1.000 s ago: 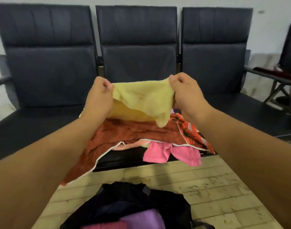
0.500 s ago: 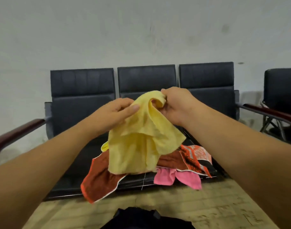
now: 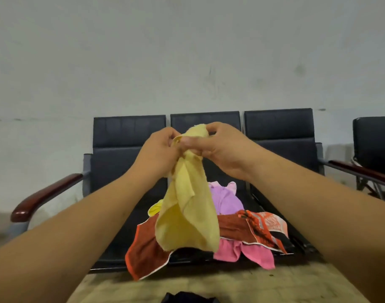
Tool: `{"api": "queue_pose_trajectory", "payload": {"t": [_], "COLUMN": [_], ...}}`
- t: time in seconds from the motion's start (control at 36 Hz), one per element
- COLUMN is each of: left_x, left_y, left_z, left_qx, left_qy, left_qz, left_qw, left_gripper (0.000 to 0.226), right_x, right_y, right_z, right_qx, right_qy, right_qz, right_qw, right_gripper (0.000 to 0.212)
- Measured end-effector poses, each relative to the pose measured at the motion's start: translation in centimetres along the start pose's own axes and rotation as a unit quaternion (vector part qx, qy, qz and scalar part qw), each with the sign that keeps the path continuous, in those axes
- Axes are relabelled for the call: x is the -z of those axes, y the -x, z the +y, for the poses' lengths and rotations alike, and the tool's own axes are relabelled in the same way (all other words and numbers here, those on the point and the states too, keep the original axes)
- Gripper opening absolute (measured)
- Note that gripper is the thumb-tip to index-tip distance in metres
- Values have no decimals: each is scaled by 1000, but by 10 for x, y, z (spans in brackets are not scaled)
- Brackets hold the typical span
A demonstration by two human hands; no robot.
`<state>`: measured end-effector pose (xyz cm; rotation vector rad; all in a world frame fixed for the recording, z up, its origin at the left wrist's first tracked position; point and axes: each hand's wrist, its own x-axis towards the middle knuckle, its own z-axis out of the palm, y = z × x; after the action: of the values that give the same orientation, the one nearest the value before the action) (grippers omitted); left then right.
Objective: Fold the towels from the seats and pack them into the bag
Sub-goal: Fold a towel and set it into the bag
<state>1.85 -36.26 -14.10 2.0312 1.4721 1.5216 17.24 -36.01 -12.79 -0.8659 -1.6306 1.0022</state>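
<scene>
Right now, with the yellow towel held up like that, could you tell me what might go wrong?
Both hands, left and right, pinch the yellow towel bunched at one spot, so it may fold crooked. The rust towel and pink towel overhang the seat edge and could slip to the floor.

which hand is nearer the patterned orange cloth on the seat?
Right. The right hand is up and slightly left of the patterned orange cloth; the left hand sits farther left. Both grip the yellow towel.

Two bare forearms, no sleeves.
</scene>
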Motion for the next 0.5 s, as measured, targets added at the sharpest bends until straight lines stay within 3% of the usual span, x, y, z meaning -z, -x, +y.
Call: {"api": "queue_pose_trajectory", "payload": {"t": [0.08, 0.22, 0.31, 0.42, 0.5], "left_x": [12, 37, 51, 64, 67], "left_y": [-9, -33, -46, -44, -36], "left_z": [5, 34, 53, 62, 53], "left_qx": [32, 92, 86, 52, 55], "left_qy": [25, 173, 216, 185, 126], "left_qz": [12, 58, 65, 9, -16], "left_qw": [999, 979, 970, 981, 990], "left_gripper": [10, 13, 10, 14, 27], "right_x": [-6, -17, -18, -11, -9], "right_y": [7, 8, 6, 10, 18], "right_z": [-14, -46, -62, -76, -70], "right_qx": [22, 96, 119, 162, 131], "right_qy": [131, 238, 261, 317, 321], "right_qz": [42, 55, 54, 81, 50], "right_qw": [990, 965, 956, 931, 937], "right_gripper": [71, 62, 52, 15, 15]}}
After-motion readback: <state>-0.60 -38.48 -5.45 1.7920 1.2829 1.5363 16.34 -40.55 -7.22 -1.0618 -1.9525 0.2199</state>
